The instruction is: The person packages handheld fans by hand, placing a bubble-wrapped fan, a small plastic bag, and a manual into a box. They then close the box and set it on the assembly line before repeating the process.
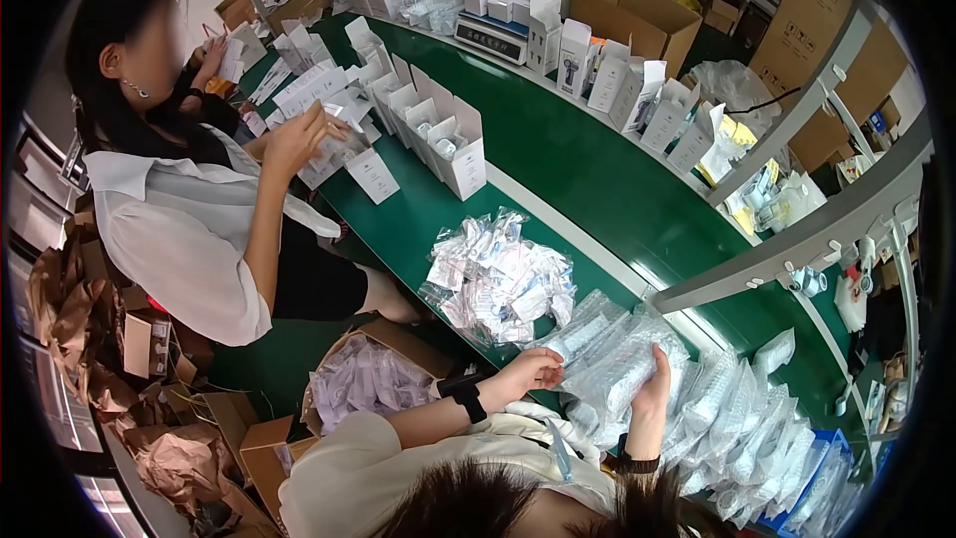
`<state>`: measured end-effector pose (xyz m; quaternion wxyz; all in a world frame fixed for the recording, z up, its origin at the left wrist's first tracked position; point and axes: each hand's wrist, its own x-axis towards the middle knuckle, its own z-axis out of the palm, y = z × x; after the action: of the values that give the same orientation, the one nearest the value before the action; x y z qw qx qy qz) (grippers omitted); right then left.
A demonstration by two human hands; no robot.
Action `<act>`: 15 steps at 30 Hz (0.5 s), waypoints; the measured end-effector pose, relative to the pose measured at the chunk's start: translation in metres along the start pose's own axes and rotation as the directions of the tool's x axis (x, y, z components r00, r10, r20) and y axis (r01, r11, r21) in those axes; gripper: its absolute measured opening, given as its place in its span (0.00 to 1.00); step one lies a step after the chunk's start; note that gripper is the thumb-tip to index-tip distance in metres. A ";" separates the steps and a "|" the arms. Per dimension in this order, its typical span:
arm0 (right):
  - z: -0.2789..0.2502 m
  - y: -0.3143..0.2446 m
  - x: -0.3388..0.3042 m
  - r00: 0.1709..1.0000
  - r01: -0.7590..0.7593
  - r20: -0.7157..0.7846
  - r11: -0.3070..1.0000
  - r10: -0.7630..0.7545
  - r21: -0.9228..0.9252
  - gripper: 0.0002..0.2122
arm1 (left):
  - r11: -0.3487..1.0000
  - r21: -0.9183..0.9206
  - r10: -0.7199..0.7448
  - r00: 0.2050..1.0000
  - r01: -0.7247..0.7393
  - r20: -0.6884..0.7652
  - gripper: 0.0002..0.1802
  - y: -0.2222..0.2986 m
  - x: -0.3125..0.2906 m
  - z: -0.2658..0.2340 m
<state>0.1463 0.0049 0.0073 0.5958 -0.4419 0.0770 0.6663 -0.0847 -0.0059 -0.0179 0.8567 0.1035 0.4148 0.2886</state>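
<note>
My right hand [652, 385] grips a clear bubble-wrap bag [622, 371] from its right side, thumb on top. At the bag's left edge, the curled fingers of my left hand [533, 370] close on the plastic; what is inside the bag cannot be made out. Many similar bubble-wrapped packs [732, 408] lie heaped to the right of my hands. Just beyond my left hand is a pile of small clear packets [498, 279] with white and printed contents.
Open white boxes [458, 154] stand in a row on the green table [383, 201]. A co-worker [189, 229] handles boxes at left. A carton of pale bags [373, 379] sits below the table edge. A grey metal frame [787, 244] arches over the right side, near a blue crate [822, 478].
</note>
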 end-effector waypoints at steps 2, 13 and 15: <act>0.002 0.000 -0.002 1.000 -0.006 -0.011 1.000 0.006 0.007 0.14 | 1.000 -0.004 0.001 1.000 -0.001 0.007 0.06 0.001 0.000 0.000; 0.002 0.001 -0.001 1.000 0.021 0.012 1.000 -0.021 -0.003 0.14 | 0.977 0.015 0.215 0.970 -0.215 -0.110 0.06 0.021 -0.012 0.003; 0.005 0.001 -0.003 1.000 0.019 0.012 1.000 -0.019 -0.003 0.13 | 0.916 0.129 0.393 0.914 -0.379 -0.103 0.06 0.026 -0.021 0.007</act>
<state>0.1428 0.0056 0.0123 0.6020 -0.4396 0.0683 0.6631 -0.1001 0.0039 0.0115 0.7479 0.2105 0.4544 0.4357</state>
